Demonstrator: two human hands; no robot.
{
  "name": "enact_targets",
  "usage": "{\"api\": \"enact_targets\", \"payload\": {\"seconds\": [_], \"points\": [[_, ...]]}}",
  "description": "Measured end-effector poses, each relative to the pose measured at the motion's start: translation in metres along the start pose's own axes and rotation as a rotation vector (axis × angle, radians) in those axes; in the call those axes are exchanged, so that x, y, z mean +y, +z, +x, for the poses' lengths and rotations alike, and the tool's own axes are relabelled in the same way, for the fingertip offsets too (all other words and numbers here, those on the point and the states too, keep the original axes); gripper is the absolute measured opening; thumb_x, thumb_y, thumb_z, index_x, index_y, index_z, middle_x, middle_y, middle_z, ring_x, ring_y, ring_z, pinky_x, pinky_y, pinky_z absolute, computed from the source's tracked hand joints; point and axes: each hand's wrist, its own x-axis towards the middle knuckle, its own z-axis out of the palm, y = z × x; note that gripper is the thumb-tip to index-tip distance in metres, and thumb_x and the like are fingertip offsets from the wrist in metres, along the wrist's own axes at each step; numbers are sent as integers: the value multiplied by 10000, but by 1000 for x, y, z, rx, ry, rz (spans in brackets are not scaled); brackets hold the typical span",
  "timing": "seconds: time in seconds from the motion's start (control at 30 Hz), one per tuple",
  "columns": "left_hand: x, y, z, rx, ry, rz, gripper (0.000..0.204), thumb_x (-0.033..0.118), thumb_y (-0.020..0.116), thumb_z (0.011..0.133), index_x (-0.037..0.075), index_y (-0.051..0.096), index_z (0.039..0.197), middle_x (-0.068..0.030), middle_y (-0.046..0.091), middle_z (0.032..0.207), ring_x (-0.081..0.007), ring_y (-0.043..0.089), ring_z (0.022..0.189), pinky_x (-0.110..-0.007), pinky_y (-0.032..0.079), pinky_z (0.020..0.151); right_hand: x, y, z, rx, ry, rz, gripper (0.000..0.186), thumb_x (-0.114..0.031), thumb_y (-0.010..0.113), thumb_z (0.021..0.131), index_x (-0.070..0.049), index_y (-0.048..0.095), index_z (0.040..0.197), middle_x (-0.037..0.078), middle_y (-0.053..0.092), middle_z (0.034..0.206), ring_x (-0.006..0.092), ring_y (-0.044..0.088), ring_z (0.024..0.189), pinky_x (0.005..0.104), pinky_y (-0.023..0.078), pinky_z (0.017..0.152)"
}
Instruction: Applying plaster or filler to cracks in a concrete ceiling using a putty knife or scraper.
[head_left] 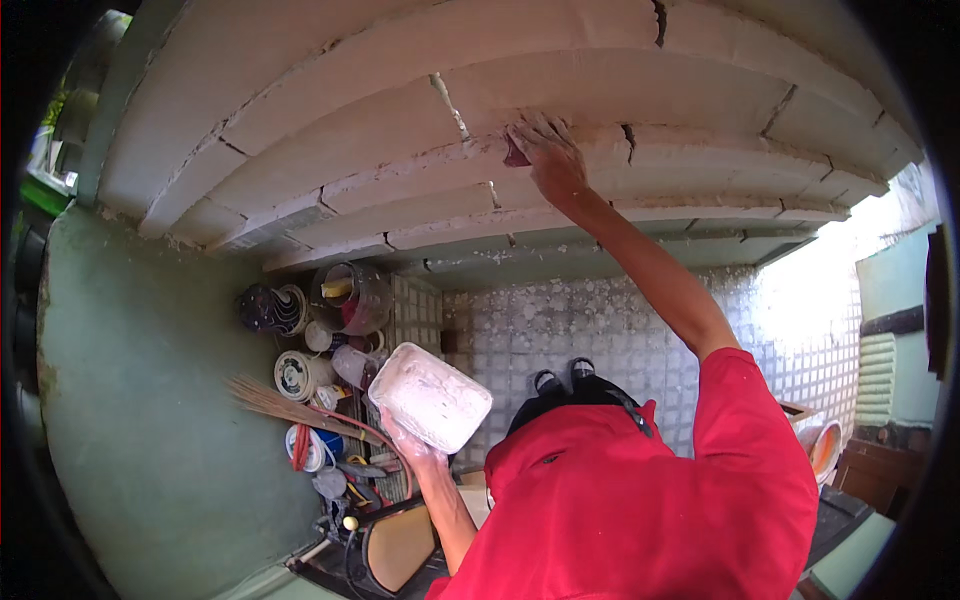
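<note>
One left grip clasping a white tray, right grip pinching a dark-red piece against block wall

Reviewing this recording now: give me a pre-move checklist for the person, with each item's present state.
1. Left hand supporting the white rectangular tray: ok.
2. Right hand gripping the small maroon tool at the block wall: ok.
3. Wall joints closed: not ok; dark gaps show between blocks.
4. Feet on the tiled floor: ok.
5. Enough material in the tray: cannot tell; pale smears show, but not their depth.
</note>
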Motion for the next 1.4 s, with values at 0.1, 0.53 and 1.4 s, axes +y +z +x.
{"api": "enact_targets", "payload": {"seconds": [0.1, 0.53, 1.4], "points": [[-9, -6, -7, 2, 23, 24, 731, 568, 444, 902, 77, 323, 1431, -133, 438, 1406, -331, 471, 1251, -477, 440, 1012, -23, -54, 41, 170, 48, 247, 387, -117, 556, 824, -101, 608, 1207, 68, 583, 1256, 267, 479, 1247, 435, 377, 1049], [-44, 13, -1, -93, 9, 11, 697, 543, 429, 919, 74, 333, 1426, -132, 454, 1393, -320, 491, 1235, -458, 443, 1010, 50, -55, -24, 323, 686, 930, 390, -6, 509, 860, -96, 632, 1219, 111, 687, 1056, 207, 636, 923, 283, 460, 850], [58, -4, 96, -348, -42, 94, 688, 540, 425, 924, 76, 331, 1424, -128, 442, 1409, -315, 478, 1253, -456, 434, 1023, -39, 12, 44, 473, 656, 560, 455, 55, 497, 787, -95, 638, 1192, 192, 626, 1154, 334, 616, 1045, 395, 489, 881]]}}
